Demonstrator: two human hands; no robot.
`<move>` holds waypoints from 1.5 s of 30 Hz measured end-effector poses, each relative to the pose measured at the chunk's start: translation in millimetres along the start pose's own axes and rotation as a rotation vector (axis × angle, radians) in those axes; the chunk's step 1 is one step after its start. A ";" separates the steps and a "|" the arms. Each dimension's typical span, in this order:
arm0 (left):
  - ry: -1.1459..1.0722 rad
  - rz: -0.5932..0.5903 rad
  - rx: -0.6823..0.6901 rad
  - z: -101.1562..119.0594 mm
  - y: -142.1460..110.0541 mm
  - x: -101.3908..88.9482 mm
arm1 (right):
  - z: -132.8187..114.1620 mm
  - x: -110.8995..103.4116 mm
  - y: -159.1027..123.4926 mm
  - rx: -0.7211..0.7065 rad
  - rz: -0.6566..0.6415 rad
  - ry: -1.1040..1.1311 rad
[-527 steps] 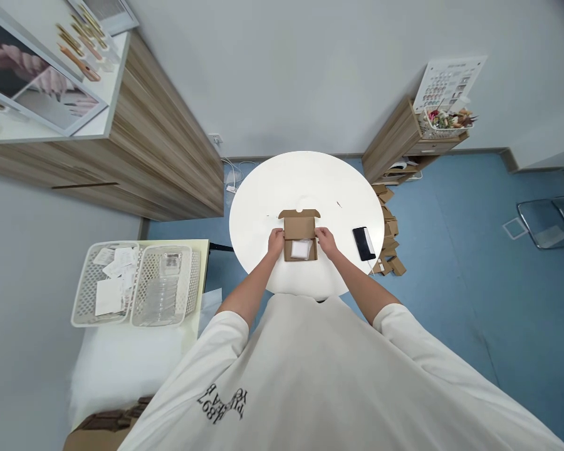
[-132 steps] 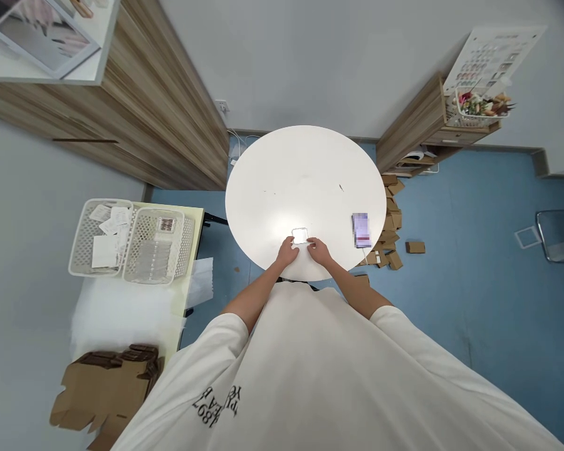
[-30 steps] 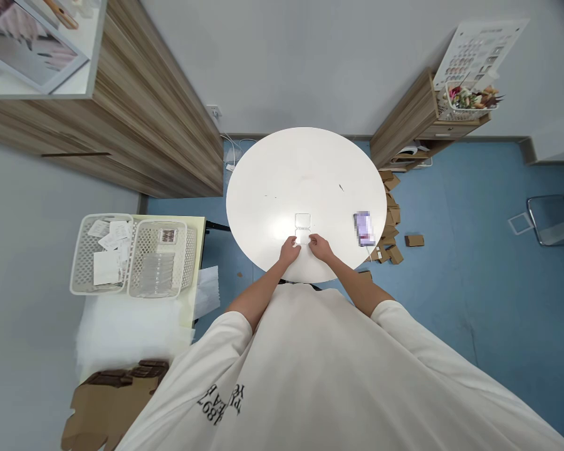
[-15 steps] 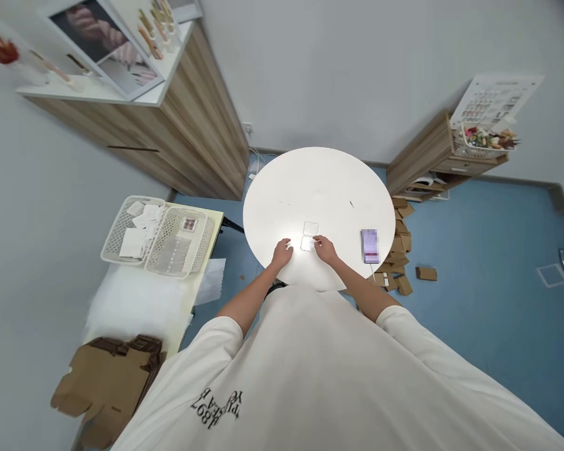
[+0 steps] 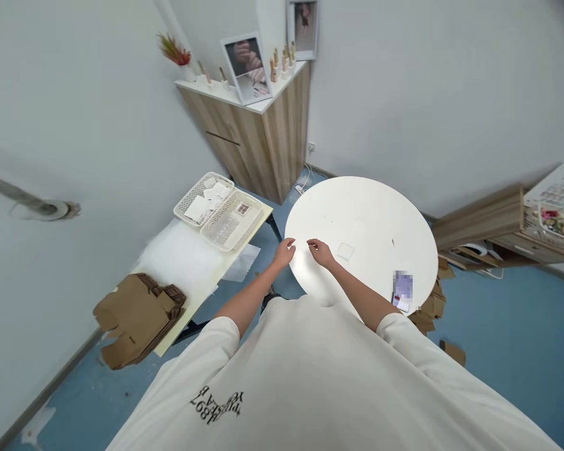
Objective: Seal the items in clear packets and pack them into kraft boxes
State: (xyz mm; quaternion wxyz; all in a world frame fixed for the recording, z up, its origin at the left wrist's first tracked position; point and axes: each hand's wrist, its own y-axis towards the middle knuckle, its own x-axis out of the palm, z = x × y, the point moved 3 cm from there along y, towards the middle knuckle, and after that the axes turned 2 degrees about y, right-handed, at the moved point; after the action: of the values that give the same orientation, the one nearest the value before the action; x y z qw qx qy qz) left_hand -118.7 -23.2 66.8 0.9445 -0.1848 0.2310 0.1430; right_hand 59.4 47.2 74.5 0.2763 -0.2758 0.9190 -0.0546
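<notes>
A small clear plastic case (image 5: 345, 252) lies on the round white table (image 5: 371, 213). Both my hands hover over the table's near left edge, to the left of the case and not touching it. My left hand (image 5: 286, 250) has its fingers curled, with a small pale bit at the fingertips that I cannot make out. My right hand (image 5: 318, 252) is loosely open, fingers pointing left, and I see nothing in it. It is the hand nearer to the case.
A phone (image 5: 403, 289) lies at the table's right edge. To the left, a low yellow table carries two white baskets (image 5: 220, 210), white foam sheet (image 5: 178, 260) and flat cardboard blanks (image 5: 136, 316). A wooden cabinet (image 5: 258, 138) stands behind. Small cardboard boxes (image 5: 432, 307) lie on the blue floor.
My view has swung left toward the side table. Both hands have come off the clear case and shifted left to the table's edge. The case stays on the table.
</notes>
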 end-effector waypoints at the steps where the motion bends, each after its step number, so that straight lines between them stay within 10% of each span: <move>1: -0.004 0.013 0.001 -3.2 0.8 -12.1 | -8.7 9.0 7.0 -0.019 -0.011 -0.007; 15: -0.003 0.196 0.097 -109.3 49.9 -219.9 | -149.3 187.0 112.3 -0.188 -0.114 -0.032; 23: -0.021 0.235 0.099 -142.8 114.0 -306.3 | -210.7 240.3 164.2 -0.155 -0.128 -0.049; 36: 0.173 0.174 -0.136 -159.0 258.2 -356.7 | -248.2 257.6 244.6 -0.107 -0.075 -0.061; 45: 0.344 0.022 -0.233 -162.9 293.1 -349.5 | -223.7 243.7 247.2 -0.049 -0.067 -0.067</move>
State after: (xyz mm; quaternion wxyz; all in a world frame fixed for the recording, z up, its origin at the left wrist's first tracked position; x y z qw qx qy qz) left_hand -583.2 105.7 20.5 0.8616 -0.3121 0.3728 0.1457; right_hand -348.2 112.7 83.8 0.2980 -0.3147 0.9006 -0.0320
